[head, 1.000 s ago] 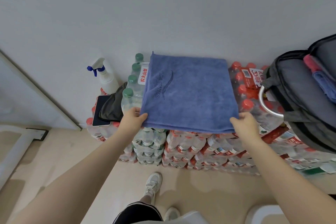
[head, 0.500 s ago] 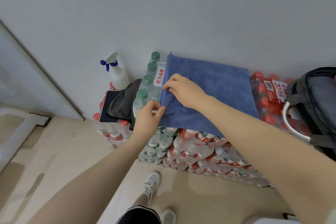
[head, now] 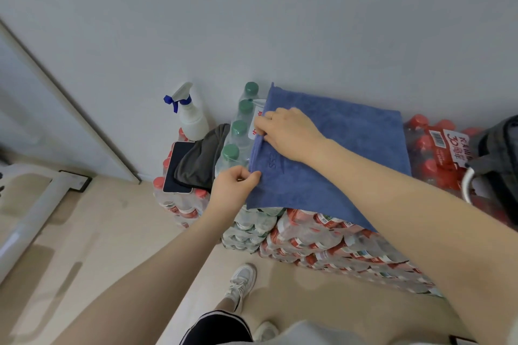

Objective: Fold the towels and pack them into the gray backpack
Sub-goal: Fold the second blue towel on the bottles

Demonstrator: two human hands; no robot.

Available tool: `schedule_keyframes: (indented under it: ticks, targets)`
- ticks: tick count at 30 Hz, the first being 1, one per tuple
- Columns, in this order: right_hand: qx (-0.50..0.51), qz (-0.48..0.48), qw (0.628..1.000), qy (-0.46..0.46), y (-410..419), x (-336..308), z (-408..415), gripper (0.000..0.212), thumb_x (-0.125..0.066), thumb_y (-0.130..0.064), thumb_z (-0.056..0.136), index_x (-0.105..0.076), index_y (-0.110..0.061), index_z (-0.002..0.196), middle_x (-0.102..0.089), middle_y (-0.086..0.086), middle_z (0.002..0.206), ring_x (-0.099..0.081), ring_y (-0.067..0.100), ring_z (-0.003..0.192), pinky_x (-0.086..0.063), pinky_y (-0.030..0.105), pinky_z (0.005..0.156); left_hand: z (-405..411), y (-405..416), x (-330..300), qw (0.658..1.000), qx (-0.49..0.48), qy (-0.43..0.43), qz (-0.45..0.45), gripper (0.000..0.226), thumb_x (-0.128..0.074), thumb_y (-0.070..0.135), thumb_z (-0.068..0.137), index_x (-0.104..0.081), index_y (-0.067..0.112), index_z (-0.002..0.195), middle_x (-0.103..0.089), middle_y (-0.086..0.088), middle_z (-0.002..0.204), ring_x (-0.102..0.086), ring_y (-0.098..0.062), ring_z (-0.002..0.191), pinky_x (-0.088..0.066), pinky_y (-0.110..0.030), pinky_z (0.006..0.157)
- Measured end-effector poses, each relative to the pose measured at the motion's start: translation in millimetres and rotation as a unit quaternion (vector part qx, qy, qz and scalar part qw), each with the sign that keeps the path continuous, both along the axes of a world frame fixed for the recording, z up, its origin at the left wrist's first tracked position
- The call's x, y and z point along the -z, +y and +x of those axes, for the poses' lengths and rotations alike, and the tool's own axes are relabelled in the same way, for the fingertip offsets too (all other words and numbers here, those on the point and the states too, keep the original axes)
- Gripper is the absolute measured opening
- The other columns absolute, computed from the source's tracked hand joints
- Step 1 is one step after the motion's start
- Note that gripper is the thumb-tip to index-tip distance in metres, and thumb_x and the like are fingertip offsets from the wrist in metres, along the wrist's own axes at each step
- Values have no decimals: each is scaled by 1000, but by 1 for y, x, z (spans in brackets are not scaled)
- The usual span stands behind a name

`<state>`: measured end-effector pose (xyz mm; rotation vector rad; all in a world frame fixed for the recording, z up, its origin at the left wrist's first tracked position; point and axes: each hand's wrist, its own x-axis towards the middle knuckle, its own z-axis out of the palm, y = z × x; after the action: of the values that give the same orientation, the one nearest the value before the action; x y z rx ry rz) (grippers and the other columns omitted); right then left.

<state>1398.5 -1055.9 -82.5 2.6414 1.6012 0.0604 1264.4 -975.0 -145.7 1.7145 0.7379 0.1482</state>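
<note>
My left hand (head: 234, 186) pinches the blue towel (head: 336, 159) at its near-left corner while my right hand (head: 286, 131) grips its left edge on the stacked water bottles (head: 322, 235).

Blue towel (head: 336, 159), gray backpack (head: 499, 154), green-capped bottles (head: 238, 131), dark cloth (head: 201, 159).

The person has bare forearms and two bare hands, the left hand (head: 232, 189) and right hand (head: 288, 133) without gloves or sleeves, and wears dark shorts (head: 217, 329) with a thin white stripe, a pale top's hem, and white lace-up sneakers (head: 242, 283).
</note>
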Motion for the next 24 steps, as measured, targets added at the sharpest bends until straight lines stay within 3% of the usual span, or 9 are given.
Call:
schedule_keyframes:
  ticks: [3, 6, 9, 11, 14, 18, 19, 21, 24]
  targets:
    - [77, 3, 995, 61, -12, 16, -18, 43, -44, -16, 94, -34, -16, 136, -42, 9, 134, -40, 27, 122, -36, 38, 93, -3, -1, 6, 1000, -9, 11, -28, 33, -64, 16, 83, -44, 13, 57, -44, 1, 56, -42, -14, 58, -36, -26, 59]
    - [73, 14, 993, 92, -37, 35, -35, 59, -36, -34, 96, -17, -12, 147, -18, 9, 155, -17, 24, 143, -21, 38, 113, -6, -3, 15, 996, -31, 27, -75, 31, -64, 13, 83, -43, 13, 60, -46, -4, 60, -46, -20, 64, -41, -35, 66]
    - [44, -50, 998, 2, -62, 56, -49, 66, -24, -49, 89, -30, -14, 144, -33, 7, 150, -35, 24, 137, -27, 42, 112, -10, -4, 21, 994, -32, 25, -103, 26, -62, 11, 84, -44, 14, 66, -52, -8, 67, -50, -23, 67, -43, -37, 68]
    - [95, -48, 994, -23, -76, 64, -55, 66, -24, -51, 87, -36, -16, 141, -43, 6, 145, -44, 23, 131, -23, 43, 111, -13, -4, 22, 993, -43, 12, -109, 19, -63, 11, 85, -47, 18, 77, -59, -9, 74, -55, -22, 67, -44, -35, 65]
    - [209, -14, 978, -25, -103, 70, -66, 63, -23, -49, 88, -36, -18, 141, -43, 6, 145, -41, 26, 133, -13, 46, 108, -17, -5, 23, 992, -53, 11, -112, 11, -62, 12, 86, -55, 18, 81, -61, -6, 78, -57, -20, 72, -46, -33, 69]
    - [292, 47, 955, 16, -164, 86, -85, 61, -16, -51, 93, 6, -27, 145, 13, 3, 154, 8, 17, 142, 13, 42, 112, -18, -14, 23, 979, -64, 23, -191, 21, -53, 13, 92, -57, 13, 72, -58, -2, 78, -54, -17, 74, -45, -26, 70]
    - [332, 79, 939, 46, -177, 87, -90, 62, -22, -48, 96, 9, -25, 145, 19, 2, 153, 12, 17, 142, 14, 41, 113, -19, -18, 21, 974, -70, 30, -215, 21, -50, 13, 93, -57, 14, 73, -58, 0, 80, -54, -14, 74, -45, -24, 67]
    - [425, 219, 872, 102, -194, 85, -99, 62, -37, -33, 97, -8, -14, 148, 5, 7, 157, 0, 23, 145, -5, 42, 117, -20, -25, 19, 962, -83, 34, -258, 17, -46, 13, 93, -56, 16, 80, -58, 3, 84, -54, -11, 75, -44, -23, 65]
    - [539, 449, 692, 169, -205, 80, -101, 39, -46, -17, 95, -38, -4, 130, -32, 12, 143, -37, 29, 128, -35, 34, 97, -23, -31, 19, 941, -87, 14, -326, 15, -43, 15, 94, -56, 18, 87, -59, 1, 95, -56, -15, 85, -48, -31, 76]
